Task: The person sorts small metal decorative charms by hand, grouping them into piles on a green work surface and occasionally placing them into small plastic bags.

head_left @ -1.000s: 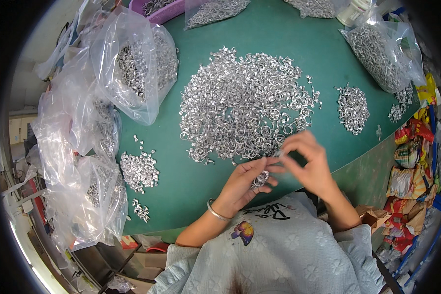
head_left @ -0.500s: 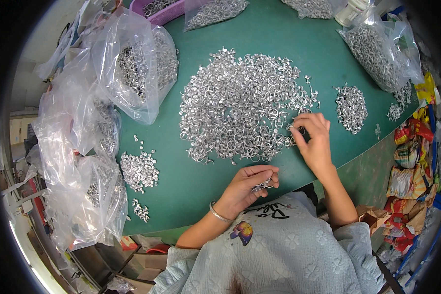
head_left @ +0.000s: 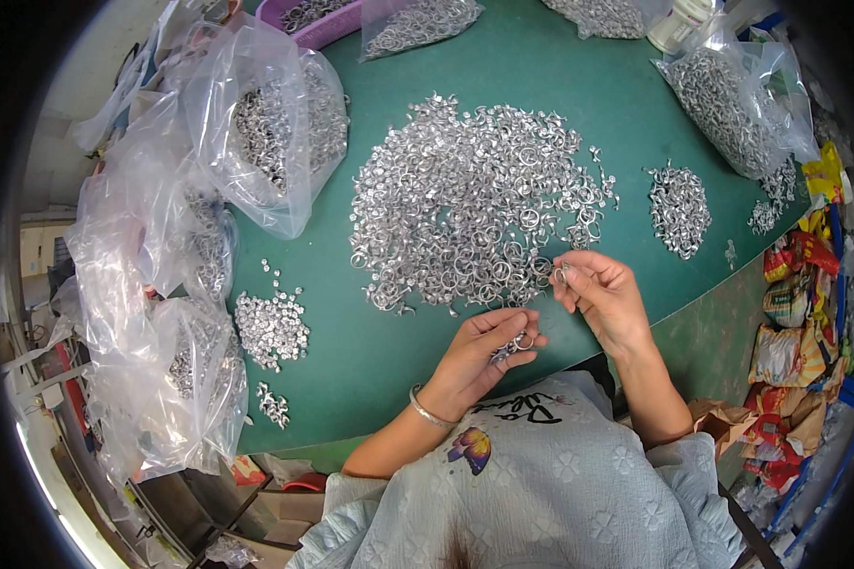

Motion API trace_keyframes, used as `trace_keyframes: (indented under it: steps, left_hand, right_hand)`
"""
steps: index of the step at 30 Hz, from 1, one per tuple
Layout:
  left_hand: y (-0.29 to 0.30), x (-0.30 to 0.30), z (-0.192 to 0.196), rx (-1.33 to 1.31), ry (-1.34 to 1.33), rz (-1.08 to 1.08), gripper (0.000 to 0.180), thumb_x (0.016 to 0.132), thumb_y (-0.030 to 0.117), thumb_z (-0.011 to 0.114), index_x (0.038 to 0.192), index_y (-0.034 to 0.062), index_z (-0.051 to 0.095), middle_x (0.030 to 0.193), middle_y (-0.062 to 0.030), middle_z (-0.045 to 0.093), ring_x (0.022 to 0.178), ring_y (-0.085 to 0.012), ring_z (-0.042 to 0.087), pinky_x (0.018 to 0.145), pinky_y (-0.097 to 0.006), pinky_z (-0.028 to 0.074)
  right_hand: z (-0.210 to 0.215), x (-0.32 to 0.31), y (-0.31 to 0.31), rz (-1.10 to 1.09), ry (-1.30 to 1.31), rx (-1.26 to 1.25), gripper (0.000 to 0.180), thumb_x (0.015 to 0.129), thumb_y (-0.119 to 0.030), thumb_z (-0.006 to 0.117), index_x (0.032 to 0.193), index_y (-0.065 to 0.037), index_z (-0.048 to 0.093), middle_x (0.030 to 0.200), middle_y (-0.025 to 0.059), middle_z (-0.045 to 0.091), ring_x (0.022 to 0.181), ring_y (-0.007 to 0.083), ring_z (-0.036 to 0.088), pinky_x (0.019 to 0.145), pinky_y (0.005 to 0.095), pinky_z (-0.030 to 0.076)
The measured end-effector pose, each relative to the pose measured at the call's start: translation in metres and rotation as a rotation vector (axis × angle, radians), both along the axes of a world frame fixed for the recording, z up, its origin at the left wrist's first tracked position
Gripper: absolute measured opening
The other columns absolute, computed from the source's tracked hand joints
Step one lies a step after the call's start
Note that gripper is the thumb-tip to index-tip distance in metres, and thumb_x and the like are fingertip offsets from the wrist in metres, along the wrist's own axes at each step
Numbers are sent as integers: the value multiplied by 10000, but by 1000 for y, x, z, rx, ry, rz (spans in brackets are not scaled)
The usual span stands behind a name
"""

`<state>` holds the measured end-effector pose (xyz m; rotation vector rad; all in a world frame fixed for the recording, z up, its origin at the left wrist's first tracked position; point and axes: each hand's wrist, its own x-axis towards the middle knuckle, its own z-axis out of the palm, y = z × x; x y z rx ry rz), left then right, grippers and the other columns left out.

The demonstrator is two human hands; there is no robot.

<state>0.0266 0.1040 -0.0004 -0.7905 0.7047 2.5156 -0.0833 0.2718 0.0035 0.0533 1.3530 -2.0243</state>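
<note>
A broad pile of small silvery metal rings (head_left: 465,209) covers the middle of the green table. My left hand (head_left: 479,360), with a bangle on its wrist, is at the near edge of the pile, its fingers curled round several metal rings (head_left: 514,347). Up and to the right, my right hand (head_left: 609,299) pinches one small metal ring (head_left: 561,273) between thumb and fingertips. The two hands are apart, with a short gap between them. How many rings lie in the left palm is hidden by the fingers.
On the left stand clear plastic bags (head_left: 256,142) of metal parts, beside a small heap of round pieces (head_left: 271,329). To the right are another heap (head_left: 679,211) and a filled bag (head_left: 726,104). A purple basket (head_left: 327,28) sits at the back. Colourful packets (head_left: 792,294) lie past the right edge.
My right hand has drawn back from the pile's right edge toward my left hand, a ring now visible in its pinch. The left hand has turned slightly, showing more of its rings.
</note>
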Motion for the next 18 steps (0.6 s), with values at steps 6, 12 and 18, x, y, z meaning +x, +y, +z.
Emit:
trace_keyframes:
  steps: [6, 12, 18]
  left_hand:
    - [-1, 5, -3, 37, -22, 47, 225, 945, 192, 598, 1066, 6, 634, 885, -45, 637, 790, -148, 634, 612, -222, 538]
    - [-3, 15, -4, -195, 125, 29, 214, 952, 218, 594, 964, 10, 643, 786, -38, 583, 634, -109, 507, 498, -223, 388]
    - [-12, 23, -3, -63, 221, 180, 402, 997, 372, 475, 872, 19, 622, 683, -48, 508, 570, -113, 453, 453, -216, 326]
  right_hand:
    - [5, 2, -5, 28, -23, -31, 182, 933, -53, 557, 1095, 20, 594, 907, 87, 647, 742, 136, 610, 587, 237, 461]
    - [4, -3, -14, 69, 54, 43, 199, 938, -24, 453, 1077, 30, 585, 922, 91, 610, 745, 144, 583, 588, 248, 448]
    - [3, -16, -19, 153, -45, -71, 220, 946, -48, 454, 1097, 17, 601, 927, 50, 597, 759, 103, 559, 620, 228, 433]
